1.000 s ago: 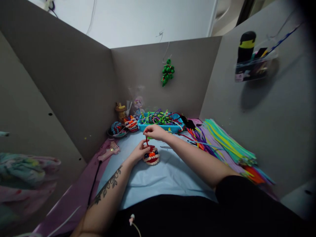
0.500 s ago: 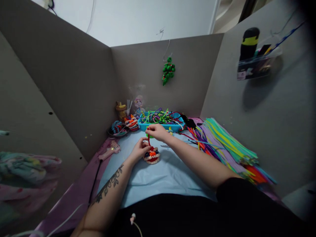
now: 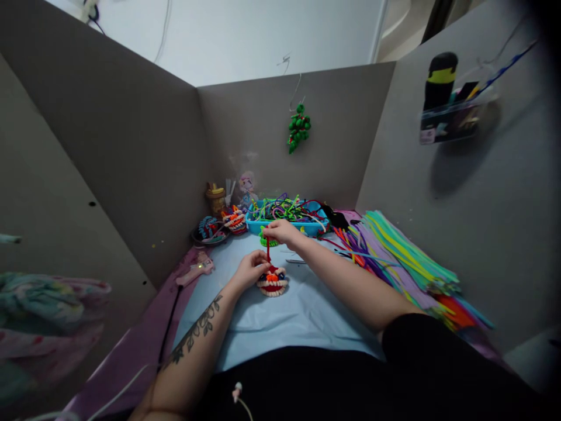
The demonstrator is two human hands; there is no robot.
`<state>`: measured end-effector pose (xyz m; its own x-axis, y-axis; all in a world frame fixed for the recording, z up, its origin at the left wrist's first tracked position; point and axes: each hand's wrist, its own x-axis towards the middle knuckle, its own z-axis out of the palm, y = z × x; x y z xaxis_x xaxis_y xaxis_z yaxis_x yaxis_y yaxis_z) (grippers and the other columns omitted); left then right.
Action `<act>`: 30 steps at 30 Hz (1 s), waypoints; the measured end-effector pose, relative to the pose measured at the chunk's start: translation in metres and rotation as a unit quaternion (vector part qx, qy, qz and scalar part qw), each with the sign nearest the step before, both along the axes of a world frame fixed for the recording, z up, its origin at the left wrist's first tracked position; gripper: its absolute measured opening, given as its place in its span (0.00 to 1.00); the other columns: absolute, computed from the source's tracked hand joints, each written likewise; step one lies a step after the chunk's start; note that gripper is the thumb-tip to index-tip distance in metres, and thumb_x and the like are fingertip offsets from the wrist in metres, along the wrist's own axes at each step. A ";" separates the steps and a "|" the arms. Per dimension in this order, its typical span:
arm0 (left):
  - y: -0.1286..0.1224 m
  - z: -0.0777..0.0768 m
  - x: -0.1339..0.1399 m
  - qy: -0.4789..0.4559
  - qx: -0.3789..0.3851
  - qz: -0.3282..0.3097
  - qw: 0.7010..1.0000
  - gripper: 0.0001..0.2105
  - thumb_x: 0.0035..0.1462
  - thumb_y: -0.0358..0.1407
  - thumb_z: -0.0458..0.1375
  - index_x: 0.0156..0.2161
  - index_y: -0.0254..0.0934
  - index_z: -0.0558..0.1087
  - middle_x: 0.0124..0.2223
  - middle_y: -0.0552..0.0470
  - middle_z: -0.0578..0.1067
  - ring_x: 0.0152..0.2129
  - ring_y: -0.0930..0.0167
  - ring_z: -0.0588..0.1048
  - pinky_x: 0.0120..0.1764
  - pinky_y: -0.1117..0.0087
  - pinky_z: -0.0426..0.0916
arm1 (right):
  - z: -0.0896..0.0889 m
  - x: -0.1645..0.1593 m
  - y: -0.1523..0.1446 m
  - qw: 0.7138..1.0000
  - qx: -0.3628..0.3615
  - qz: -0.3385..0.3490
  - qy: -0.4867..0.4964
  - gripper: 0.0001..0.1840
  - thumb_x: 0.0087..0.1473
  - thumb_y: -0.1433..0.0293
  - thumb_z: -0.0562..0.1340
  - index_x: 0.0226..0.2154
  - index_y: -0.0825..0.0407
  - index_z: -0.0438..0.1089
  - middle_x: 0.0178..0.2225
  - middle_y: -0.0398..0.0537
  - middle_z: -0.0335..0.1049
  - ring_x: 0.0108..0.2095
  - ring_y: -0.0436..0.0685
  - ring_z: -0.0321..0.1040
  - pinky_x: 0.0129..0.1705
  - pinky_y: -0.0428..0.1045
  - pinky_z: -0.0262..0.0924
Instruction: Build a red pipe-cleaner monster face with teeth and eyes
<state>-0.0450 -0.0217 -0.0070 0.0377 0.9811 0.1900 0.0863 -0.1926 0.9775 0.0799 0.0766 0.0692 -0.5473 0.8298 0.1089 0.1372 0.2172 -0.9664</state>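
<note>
Over the middle of the blue sheet [image 3: 307,318], the left hand [image 3: 251,269] and right hand [image 3: 280,232] sit at ten and twelve o'clock of a red-and-cream figure [image 3: 272,286], seemingly light, soft and squashable, best steadied by its upper edge, where the left fingers clamp. The right fingertips pinch the upright red strand [image 3: 269,251], probably bendy, near its top.

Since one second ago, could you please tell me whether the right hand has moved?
Yes: the right hand has shifted slightly rightward in the picture, judged against the blue tray behind it.
</note>
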 end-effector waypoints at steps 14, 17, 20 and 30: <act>0.000 0.006 -0.007 -0.054 0.001 0.020 0.998 0.20 0.45 0.45 0.63 0.41 0.35 0.70 0.38 0.45 0.76 0.37 0.66 0.75 0.37 0.69 0.67 | 0.024 0.010 -0.004 0.999 -0.003 0.027 -0.026 0.09 0.38 0.66 0.60 0.17 0.56 0.67 0.10 0.37 0.56 0.12 0.44 0.46 0.15 0.43 0.38; 0.005 0.007 -0.019 -0.116 0.023 0.111 0.987 0.24 0.48 0.49 0.59 0.47 0.38 0.67 0.51 0.43 0.71 0.48 0.63 0.70 0.42 0.67 0.65 | 0.053 0.017 -0.004 0.996 0.082 0.015 -0.033 0.11 0.39 0.65 0.62 0.17 0.56 0.67 0.10 0.37 0.55 0.14 0.43 0.47 0.16 0.42 0.40; 0.010 0.006 -0.030 -0.162 0.025 0.177 0.970 0.23 0.49 0.51 0.57 0.46 0.39 0.66 0.52 0.43 0.70 0.49 0.64 0.70 0.43 0.66 0.64 | 0.091 0.019 0.007 0.988 0.151 -0.007 -0.001 0.10 0.41 0.65 0.62 0.19 0.56 0.67 0.11 0.35 0.54 0.14 0.43 0.47 0.17 0.42 0.41; 0.010 0.005 -0.033 -0.126 0.029 0.244 0.961 0.23 0.44 0.48 0.60 0.42 0.37 0.67 0.42 0.45 0.75 0.40 0.67 0.74 0.38 0.69 0.66 | 0.210 0.003 0.048 0.951 0.298 -0.073 0.032 0.04 0.48 0.74 0.61 0.25 0.59 0.67 0.18 0.41 0.61 0.18 0.44 0.53 0.22 0.42 0.52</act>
<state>-0.0783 -0.0112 -0.0021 -0.4786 0.8579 0.1868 -0.0579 -0.2431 0.9683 0.0829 0.1247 0.2794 -0.4075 0.6768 0.6131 0.1534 0.7126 -0.6846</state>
